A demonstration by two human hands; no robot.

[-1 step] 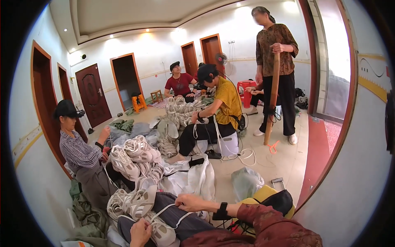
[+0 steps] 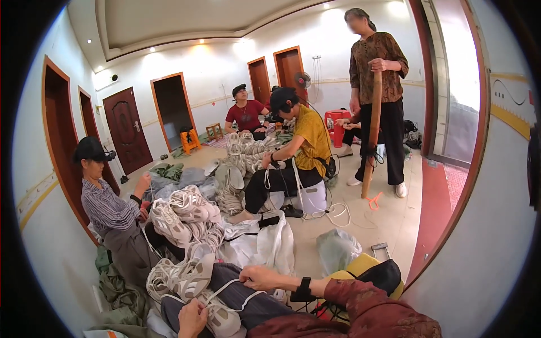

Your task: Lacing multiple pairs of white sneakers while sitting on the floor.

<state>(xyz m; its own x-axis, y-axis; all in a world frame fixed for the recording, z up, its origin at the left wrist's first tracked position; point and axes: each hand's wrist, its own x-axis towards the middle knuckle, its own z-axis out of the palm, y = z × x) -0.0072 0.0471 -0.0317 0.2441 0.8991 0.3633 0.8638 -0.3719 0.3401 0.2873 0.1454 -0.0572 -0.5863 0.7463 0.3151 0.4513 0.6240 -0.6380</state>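
A beige-and-white sneaker (image 2: 224, 323) lies across my lap, on dark grey trousers (image 2: 239, 293). My right hand (image 2: 260, 278) pinches a white shoelace (image 2: 224, 289) that runs back to this sneaker. Another loose length of lace hangs below that hand, over my leg. At the sneaker's lacing, my left hand (image 2: 193, 316) is closed with its fingertips together on the lace; part of the grip is hidden. Just beyond my left hand, more sneakers (image 2: 194, 276) of the same kind rest in a bundle against my legs.
A tall heap of sneakers (image 2: 186, 211) stands ahead, beside a seated co-worker in a striped shirt (image 2: 110, 205). Another in a yellow shirt (image 2: 313, 138) sits farther on. A standing person holds a long wooden pole (image 2: 374, 135). Clear plastic bag (image 2: 338, 250) and black cap (image 2: 382, 277) lie right.
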